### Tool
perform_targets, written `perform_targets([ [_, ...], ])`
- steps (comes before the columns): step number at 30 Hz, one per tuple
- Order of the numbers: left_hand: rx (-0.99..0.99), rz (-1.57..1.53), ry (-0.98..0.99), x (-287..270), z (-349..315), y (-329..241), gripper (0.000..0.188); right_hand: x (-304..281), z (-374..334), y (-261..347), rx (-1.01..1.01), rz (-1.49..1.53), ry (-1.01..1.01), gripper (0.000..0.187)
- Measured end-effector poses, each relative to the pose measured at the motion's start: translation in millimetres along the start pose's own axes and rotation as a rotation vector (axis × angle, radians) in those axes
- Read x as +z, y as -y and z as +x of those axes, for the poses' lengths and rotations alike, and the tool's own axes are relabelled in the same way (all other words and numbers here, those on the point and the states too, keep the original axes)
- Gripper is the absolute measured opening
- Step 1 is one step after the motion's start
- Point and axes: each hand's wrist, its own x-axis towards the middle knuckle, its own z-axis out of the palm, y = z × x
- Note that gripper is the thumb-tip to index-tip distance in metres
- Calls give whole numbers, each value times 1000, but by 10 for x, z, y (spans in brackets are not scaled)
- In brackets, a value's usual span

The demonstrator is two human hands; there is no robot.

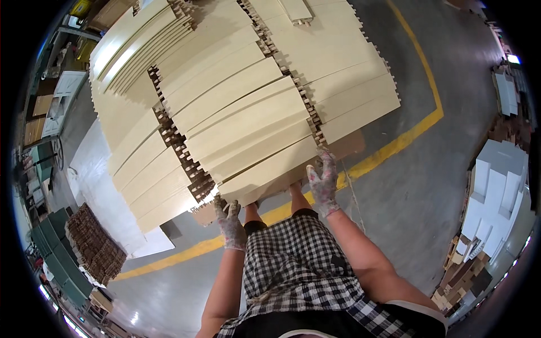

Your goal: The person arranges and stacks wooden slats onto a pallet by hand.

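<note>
Boards [245,115] in pale cream lie in three broad columns that fan away from the person, their ends cut into rows of small pegs, and the nearest board [269,169] of the middle column lies crosswise right in front of the legs. Taking that board as the centre of a clock, the left hand [230,222] is at seven o'clock, beside the board's left end, its fingers spread and reaching up toward the corner. The right hand [324,186] is at four o'clock, near the right end, with the thumb well apart from the fingers. Both hands stand wide in pale, speckled gloves; whether the fingertips touch the board, I cannot tell. Another column [355,84] of boards runs between one and two o'clock, and a third [160,194] sits at nine. Between ten and eleven o'clock, a stepped stack [141,50] of boards catches the light, and at twelve, toward the far edge, rests a short bundle [296,10] of cream pieces. A checked apron [298,253] in black and white fills five to six o'clock. Yellow floor tape [403,141] angles past at three o'clock, with white panels [496,186] piled farther out, while a brown ridged pile [96,242] stands at eight, next to dark green boxes [59,248].
</note>
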Motion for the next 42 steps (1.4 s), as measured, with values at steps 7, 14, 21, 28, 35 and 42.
perform_targets([
  [7, -8, -4, 40, 65, -12, -65, 65, 4, -38, -140, -5, 132, -21, 51],
  [14, 75, -74, 114, -16, -28, 120, 62, 77, -11, -210, 133, 321, -79, 51],
  [21, -397, -647, 204, 97, 159, 60, 44, -98, 361, -214, 590, 607, -262, 77],
  [28, -586, -940, 18, 403, 323, -61, 39, 177, 913, -217, 767, 915, -347, 81],
  [35, -360, -625, 176, 362, 375, 141, 38, 293, 912, -498, 749, 1047, -414, 68],
  [42, -758, -760, 79, 25, -49, -99, 49, -151, 552, 124, 197, 293, -375, 53],
])
